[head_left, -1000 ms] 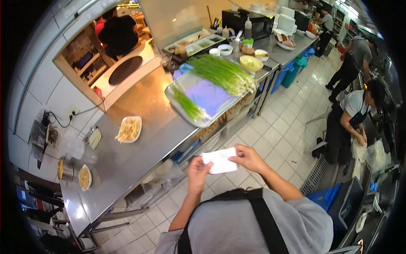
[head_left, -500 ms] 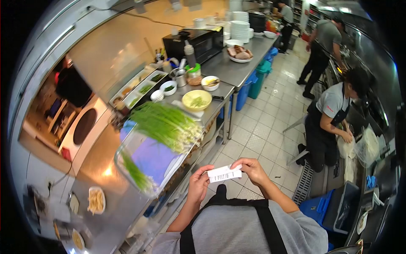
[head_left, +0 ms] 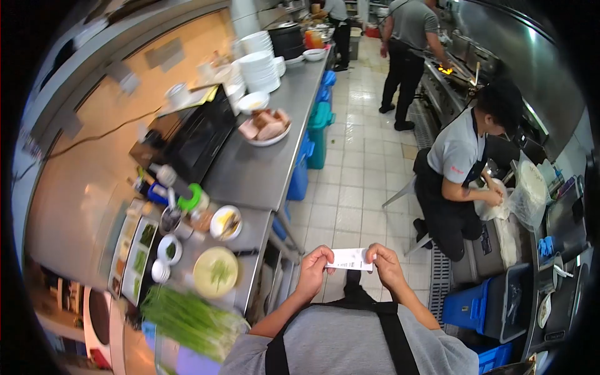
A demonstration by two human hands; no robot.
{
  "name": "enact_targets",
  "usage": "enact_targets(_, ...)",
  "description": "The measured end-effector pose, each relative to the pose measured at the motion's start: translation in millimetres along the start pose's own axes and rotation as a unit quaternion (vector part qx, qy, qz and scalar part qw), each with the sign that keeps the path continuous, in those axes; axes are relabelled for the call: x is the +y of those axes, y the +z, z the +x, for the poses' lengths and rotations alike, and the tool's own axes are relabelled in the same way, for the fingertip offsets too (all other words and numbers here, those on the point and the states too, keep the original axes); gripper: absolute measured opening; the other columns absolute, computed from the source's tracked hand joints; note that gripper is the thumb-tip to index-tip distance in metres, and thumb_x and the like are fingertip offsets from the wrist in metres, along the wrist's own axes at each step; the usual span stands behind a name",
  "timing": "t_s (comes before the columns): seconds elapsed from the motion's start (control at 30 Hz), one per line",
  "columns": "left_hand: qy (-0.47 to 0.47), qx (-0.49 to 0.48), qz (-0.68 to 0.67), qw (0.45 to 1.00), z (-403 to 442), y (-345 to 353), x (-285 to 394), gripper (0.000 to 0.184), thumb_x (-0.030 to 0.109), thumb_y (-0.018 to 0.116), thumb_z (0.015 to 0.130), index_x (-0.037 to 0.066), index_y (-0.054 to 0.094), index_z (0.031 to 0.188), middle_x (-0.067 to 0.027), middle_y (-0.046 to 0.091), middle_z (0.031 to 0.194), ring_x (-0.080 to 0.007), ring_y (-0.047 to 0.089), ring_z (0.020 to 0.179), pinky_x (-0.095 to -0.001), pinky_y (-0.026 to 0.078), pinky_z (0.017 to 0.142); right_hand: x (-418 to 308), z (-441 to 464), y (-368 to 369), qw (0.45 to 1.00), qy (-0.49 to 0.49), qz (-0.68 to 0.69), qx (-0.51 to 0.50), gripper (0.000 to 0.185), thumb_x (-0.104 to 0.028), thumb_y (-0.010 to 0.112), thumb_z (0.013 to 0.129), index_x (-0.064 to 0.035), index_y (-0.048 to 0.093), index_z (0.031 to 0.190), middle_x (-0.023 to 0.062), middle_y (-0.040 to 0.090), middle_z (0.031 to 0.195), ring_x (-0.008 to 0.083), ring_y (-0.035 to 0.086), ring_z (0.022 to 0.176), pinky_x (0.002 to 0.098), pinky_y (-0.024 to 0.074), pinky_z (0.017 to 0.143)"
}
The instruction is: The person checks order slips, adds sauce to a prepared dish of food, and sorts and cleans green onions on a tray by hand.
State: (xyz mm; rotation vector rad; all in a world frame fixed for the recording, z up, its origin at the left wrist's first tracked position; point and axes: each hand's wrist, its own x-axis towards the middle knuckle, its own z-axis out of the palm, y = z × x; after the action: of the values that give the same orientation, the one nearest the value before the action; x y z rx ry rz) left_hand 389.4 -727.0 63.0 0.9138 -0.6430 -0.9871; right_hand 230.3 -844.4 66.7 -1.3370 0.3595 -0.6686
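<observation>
Between both hands, out in front of my apron, is a small white paper slip with dark print, too small to read. My left hand pinches its left end between thumb and fingers. The right end is gripped the same way by my right hand. Over to the left, on the steel counter, are a pale yellow bowl with cut greens in it and a large bunch of green onions.
A meat platter, stacked white plates and a black microwave stand on the left counter. Blue and teal bins line the aisle. A co-worker sits at right handling a plastic bag; another person stands at the stove.
My view has turned left to right along the aisle, so the counter now sits further left. The slip, crumpled or tilted before, is held flatter, still between both hands.
</observation>
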Motion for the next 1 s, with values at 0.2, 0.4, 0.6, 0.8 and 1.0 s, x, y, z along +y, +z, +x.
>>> enact_targets(0.2,-0.021,0.017,-0.029,0.999,165.2,10.6,-6.9,0.017,-0.001,0.037,0.084,0.004,0.049,0.074,-0.0006,0.044,0.062,-0.0079,0.041,0.056,-0.0213,0.032,0.053,-12.6,137.1,-80.5,0.998,0.038,-0.044,-0.031,0.018,0.001,0.039,0.088,-0.0041,0.055,0.094,0.0014,0.054,0.085,0.0087,0.049,0.075,0.0217,0.0413,0.066)
enact_targets(0.4,0.001,0.121,0.141,0.983,287.8,-30.7,1.3,0.02,-0.001,0.037,0.083,0.004,0.053,0.073,0.0003,0.046,0.061,-0.0059,0.041,0.055,-0.0206,0.032,0.05,-42.4,308.8,-116.5,0.916,-0.092,-0.36,-0.15,0.043,-0.002,0.052,0.077,-0.0085,0.048,0.119,0.0096,0.056,0.107,0.0255,0.056,0.092,0.0337,0.0444,0.082)
enact_targets(0.6,-0.006,0.12,0.171,0.978,440.9,-66.3,-2.2,0.023,-0.001,0.039,0.083,0.002,0.061,0.082,0.0002,0.05,0.063,-0.0055,0.043,0.055,-0.0199,0.033,0.049,-5.6,476.9,-155.4,0.802,-0.153,-0.529,-0.232,0.034,-0.017,0.06,0.078,-0.012,0.056,0.111,0.0081,0.061,0.099,0.026,0.058,0.09,0.0386,0.0435,0.079)
enact_targets(0.8,-0.035,0.024,0.191,0.981,634.2,-67.2,26.8,0.024,0.002,0.039,0.086,0.003,0.063,0.09,0.0006,0.052,0.067,-0.0053,0.044,0.056,-0.0198,0.035,0.051,-26.8,610.2,-218.9,0.812,-0.169,-0.541,-0.14,0.024,-0.016,0.06,0.078,-0.0097,0.06,0.102,0.0097,0.063,0.089,0.0273,0.061,0.077,0.0371,0.0454,0.074)
enact_targets(1.0,-0.084,-0.107,0.228,0.964,809.3,-71.6,-2.5,0.033,0.02,0.048,0.091,0.008,0.05,0.122,-0.0027,0.056,0.076,-0.0074,0.049,0.061,-0.022,0.042,0.056,-9.0,713.6,-340.2,0.851,-0.08,-0.515,0.066,0.014,-0.008,0.059,0.078,-0.0034,0.063,0.091,0.0145,0.062,0.079,0.029,0.06,0.071,0.0341,0.0478,0.062)
